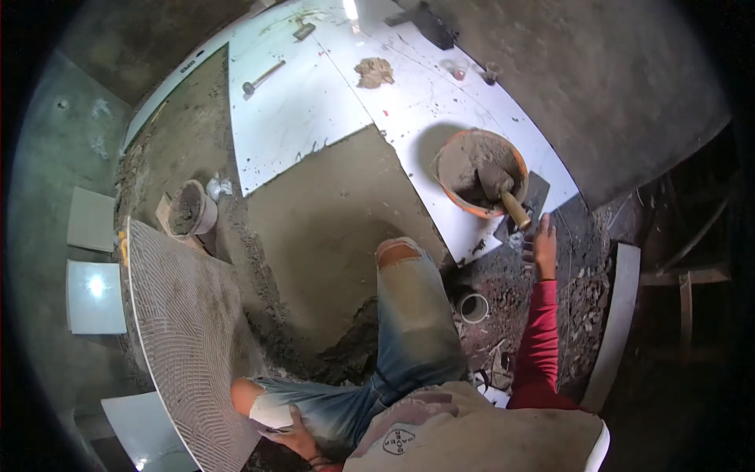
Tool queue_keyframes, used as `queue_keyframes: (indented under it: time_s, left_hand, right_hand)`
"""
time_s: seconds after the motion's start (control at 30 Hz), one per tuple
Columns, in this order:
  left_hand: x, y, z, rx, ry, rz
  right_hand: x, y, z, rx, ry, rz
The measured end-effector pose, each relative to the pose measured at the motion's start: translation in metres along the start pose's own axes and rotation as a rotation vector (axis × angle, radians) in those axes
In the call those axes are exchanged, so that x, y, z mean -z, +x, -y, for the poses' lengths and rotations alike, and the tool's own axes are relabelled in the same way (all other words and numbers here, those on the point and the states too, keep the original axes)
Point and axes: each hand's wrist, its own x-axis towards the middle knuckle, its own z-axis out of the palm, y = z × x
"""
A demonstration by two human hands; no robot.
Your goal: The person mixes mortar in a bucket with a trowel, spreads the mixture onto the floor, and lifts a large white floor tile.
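My right hand (pixel 543 248) reaches forward on the right with its fingers stretched out, holding nothing visible. Just beyond its fingertips is a dark grey flat plate (pixel 536 193), partly behind the bucket. That orange-rimmed bucket (pixel 447 189) holds grey mortar, and a trowel (pixel 495 182) rests in it, its wooden handle over the near rim. My left hand (pixel 295 436) is low by my bent left knee, thumb apart from the fingers, beside a whitish patch (pixel 271 412) that I cannot make out. Left of the knee a large tile (pixel 189 330) leans, its back coated with ridged adhesive.
Smoothed mortar (pixel 330 228) lies ahead, bordered by white marbled tiles (pixel 299 110). A mallet (pixel 263 79) and a crumpled cloth (pixel 374 72) lie on them. A small mortar bucket (pixel 193 211) stands left. An upright pipe (pixel 473 307) rises from rubble near my right leg.
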Motion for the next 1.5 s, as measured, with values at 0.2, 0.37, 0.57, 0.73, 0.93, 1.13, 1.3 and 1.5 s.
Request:
queue_keyframes:
  time_s: [0.2,0.37,0.57,0.73,0.93,1.13,1.3,1.5]
  left_hand:
    - [0.042,0.021,-0.033,0.290,-0.398,0.338]
    - [0.030,0.010,-0.059,0.000,-0.171,0.156]
    - [0.040,0.033,-0.116,-0.288,-0.402,0.395]
    - [0.007,0.036,-0.191,-0.249,-0.884,0.627]
    - [-0.008,0.023,-0.284,-0.319,-1.183,1.058]
    - [-0.051,-0.010,-0.329,-0.136,-1.548,1.658]
    - [-0.100,-0.029,-0.295,-0.030,-1.470,1.719]
    - [-0.094,0.036,-0.198,-0.540,-1.423,0.859]
  right_hand:
    - [-0.004,0.157,-0.134,0.262,-0.722,-0.169]
    - [-0.026,0.219,-0.244,0.518,-0.757,0.024]
    - [-0.034,0.079,-0.149,0.274,-0.309,0.039]
    - [0.066,0.070,-0.134,0.150,0.276,-0.340]
    - [0.092,-0.047,-0.052,-0.270,1.316,-0.105]
    - [-0.009,-0.161,0.045,-0.272,1.580,1.348]
    - [-0.071,-0.241,0.046,-0.498,1.133,1.547]
    - [-0.084,-0.263,0.023,0.053,0.245,1.561]
